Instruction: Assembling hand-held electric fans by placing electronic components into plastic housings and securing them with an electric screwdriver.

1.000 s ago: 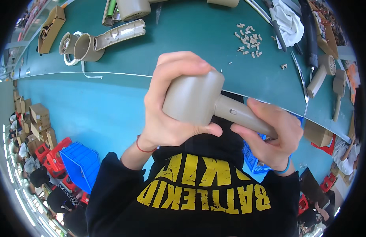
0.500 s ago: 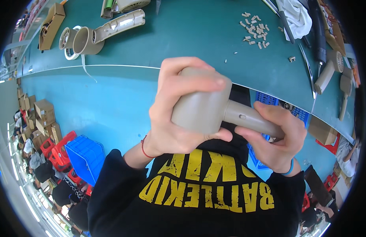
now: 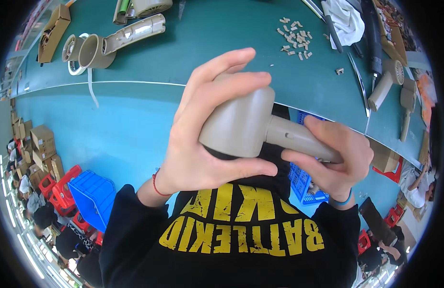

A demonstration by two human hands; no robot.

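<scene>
From where I stand, the person holds a beige handheld device (image 3: 279,129) up in front of the black sweatshirt (image 3: 135,245), just off the near edge of the green table (image 3: 150,67) and clear of its top. The device lies between the two hands, its rounded head toward the left and its slim handle (image 3: 293,133) sloping down to the right. The left hand (image 3: 191,144) is spread around the head, fingers stretched over the upper side and thumb reaching along below, with a dark gap between thumb and shell; it is loose, not clenched, and I can't tell how many fingertips touch. The right hand (image 3: 346,156) grasps the far end of the handle, digits on both sides, the end itself tucked into the palm. A small oval slot shows on the bare part of the handle, between the hands. Beyond, on the table, lie a scatter of small beige pieces (image 3: 297,39), a crumpled white cloth (image 3: 346,21) and a slim metal tool (image 3: 358,81). Well apart at the left, a hollow round housing (image 3: 95,55) sits by a white tape roll (image 3: 76,70).
</scene>
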